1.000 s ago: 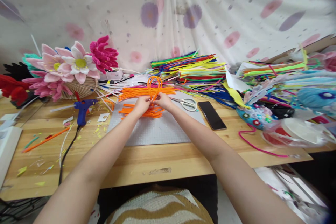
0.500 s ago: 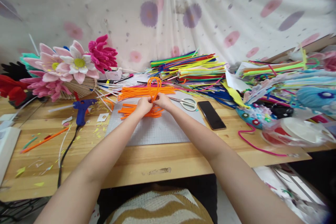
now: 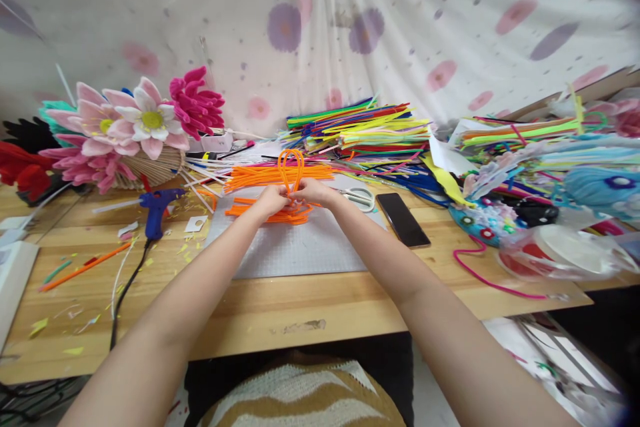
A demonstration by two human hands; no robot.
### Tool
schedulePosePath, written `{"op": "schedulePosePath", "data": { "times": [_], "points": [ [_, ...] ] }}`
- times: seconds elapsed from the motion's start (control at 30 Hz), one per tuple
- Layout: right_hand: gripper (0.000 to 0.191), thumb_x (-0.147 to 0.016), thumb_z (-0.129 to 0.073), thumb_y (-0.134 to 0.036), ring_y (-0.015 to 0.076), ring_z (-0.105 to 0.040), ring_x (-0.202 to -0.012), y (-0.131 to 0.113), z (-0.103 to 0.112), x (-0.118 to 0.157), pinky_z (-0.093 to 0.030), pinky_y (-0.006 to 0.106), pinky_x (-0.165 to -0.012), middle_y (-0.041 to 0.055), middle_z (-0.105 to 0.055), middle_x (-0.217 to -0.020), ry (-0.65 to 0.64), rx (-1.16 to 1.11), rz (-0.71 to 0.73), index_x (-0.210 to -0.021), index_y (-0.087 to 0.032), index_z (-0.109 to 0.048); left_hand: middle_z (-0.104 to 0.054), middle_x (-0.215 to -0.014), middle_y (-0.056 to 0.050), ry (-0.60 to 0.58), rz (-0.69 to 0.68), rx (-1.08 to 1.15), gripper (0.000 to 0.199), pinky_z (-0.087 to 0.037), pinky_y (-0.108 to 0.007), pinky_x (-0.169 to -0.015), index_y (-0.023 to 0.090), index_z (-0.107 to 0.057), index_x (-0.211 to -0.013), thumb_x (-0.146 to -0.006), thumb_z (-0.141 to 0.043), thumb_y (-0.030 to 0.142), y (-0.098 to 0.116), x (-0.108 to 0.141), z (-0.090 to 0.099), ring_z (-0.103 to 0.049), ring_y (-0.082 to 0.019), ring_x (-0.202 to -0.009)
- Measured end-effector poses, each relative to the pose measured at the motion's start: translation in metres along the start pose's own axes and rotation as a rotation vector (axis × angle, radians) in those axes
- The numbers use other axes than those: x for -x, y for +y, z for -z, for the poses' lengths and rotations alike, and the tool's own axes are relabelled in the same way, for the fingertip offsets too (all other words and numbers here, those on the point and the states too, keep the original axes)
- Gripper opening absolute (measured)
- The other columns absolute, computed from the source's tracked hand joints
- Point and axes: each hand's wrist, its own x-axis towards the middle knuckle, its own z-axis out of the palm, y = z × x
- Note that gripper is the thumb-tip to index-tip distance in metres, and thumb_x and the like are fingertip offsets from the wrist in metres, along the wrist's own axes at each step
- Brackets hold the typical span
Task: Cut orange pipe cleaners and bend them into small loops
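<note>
Both my left hand (image 3: 274, 200) and my right hand (image 3: 313, 192) are closed at the base of an orange pipe cleaner loop (image 3: 291, 161), pinching its lower ends between them. The loop stands upright, doubled, above my fingertips. Behind it lies a pile of long orange pipe cleaners (image 3: 245, 177). Shorter orange pipe cleaners (image 3: 287, 217) lie in a bunch just under my hands on the grey cutting mat (image 3: 295, 253). My fingers hide the exact place where the loop's ends meet.
Scissors (image 3: 361, 198) and a black phone (image 3: 403, 219) lie to the right. At left are a blue glue gun (image 3: 159, 210) with a cable and fuzzy flowers (image 3: 150, 119). Colourful pipe cleaner bundles (image 3: 370, 127) are heaped behind. A ribbon spool (image 3: 560, 250) sits far right.
The orange loop has dropped slightly and its two strands have spread a little apart. My right hand has shifted slightly right; both hands stay closed at the loop's base.
</note>
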Motion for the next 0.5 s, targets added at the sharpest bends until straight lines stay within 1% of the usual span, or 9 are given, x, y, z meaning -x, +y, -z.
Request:
{"op": "schedulePosePath", "data": {
  "times": [0.07,0.1,0.23,0.3,0.4,0.5],
  "points": [
    [0.011,-0.066,-0.066,-0.017,0.0077,-0.052,-0.046,-0.0009,0.0044,0.0007,-0.042,0.017,-0.043,0.0002,-0.059,-0.052,-0.015,0.013,-0.019,-0.06,-0.011,-0.059,-0.066,-0.064,-0.001,-0.036,0.009,0.043,0.016,-0.051,-0.034,-0.073,0.014,-0.067,-0.071,-0.055,-0.068,0.013,0.0032,0.0021,0.0005,-0.063,-0.015,-0.061],
    [0.015,-0.066,-0.068,-0.02,0.0076,-0.052,-0.045,-0.0012,0.0062,0.0009,-0.042,0.017,-0.043,0.0001,-0.058,-0.051,-0.022,0.009,-0.027,-0.058,-0.011,-0.058,-0.067,-0.065,-0.002,-0.033,0.008,0.048,0.017,-0.051,-0.034,-0.072,0.013,-0.067,-0.071,-0.054,-0.068,0.013,0.0044,0.0024,0.0013,-0.063,-0.016,-0.062],
    [0.024,-0.062,-0.074,-0.026,0.0074,-0.052,-0.043,-0.004,0.0095,0.0026,-0.044,0.017,-0.043,0.0,-0.057,-0.047,-0.052,-0.01,-0.064,-0.054,-0.011,-0.056,-0.066,-0.064,-0.001,0.092,0.003,-0.028,0.02,-0.05,-0.031,-0.065,0.013,-0.068,-0.073,-0.054,-0.067,0.012,0.0056,-0.0009,0.0064,-0.061,-0.014,-0.057],
    [0.025,-0.061,-0.074,-0.025,0.0069,-0.052,-0.042,-0.0067,0.009,0.0039,-0.043,0.017,-0.042,-0.0005,-0.056,-0.045,-0.038,-0.024,-0.078,-0.053,-0.011,-0.056,-0.066,-0.063,0.0,0.104,-0.011,-0.069,0.023,-0.049,-0.028,-0.063,0.014,-0.068,-0.077,-0.054,-0.067,0.013,0.0048,-0.0027,0.0083,-0.06,-0.013,-0.055],
    [0.021,-0.065,-0.071,-0.02,0.0061,-0.052,-0.042,-0.0097,0.0066,0.0045,-0.044,0.016,-0.043,-0.0013,-0.056,-0.046,-0.008,-0.061,-0.08,-0.055,-0.011,-0.056,-0.067,-0.065,-0.001,0.065,-0.039,-0.111,0.024,-0.048,-0.026,-0.061,0.014,-0.069,-0.079,-0.056,-0.066,0.016,0.0029,-0.0039,0.0089,-0.06,-0.013,-0.058],
    [0.017,-0.067,-0.069,-0.014,0.0069,-0.053,-0.044,-0.009,0.0031,0.0025,-0.045,0.017,-0.044,-0.0009,-0.056,-0.046,0.005,-0.055,-0.097,-0.056,-0.01,-0.056,-0.068,-0.068,0.0,0.048,-0.066,-0.142,0.024,-0.046,-0.024,-0.062,0.013,-0.07,-0.08,-0.057,-0.062,0.015,-0.0003,-0.0053,0.0079,-0.06,-0.013,-0.061]
  ]
}}
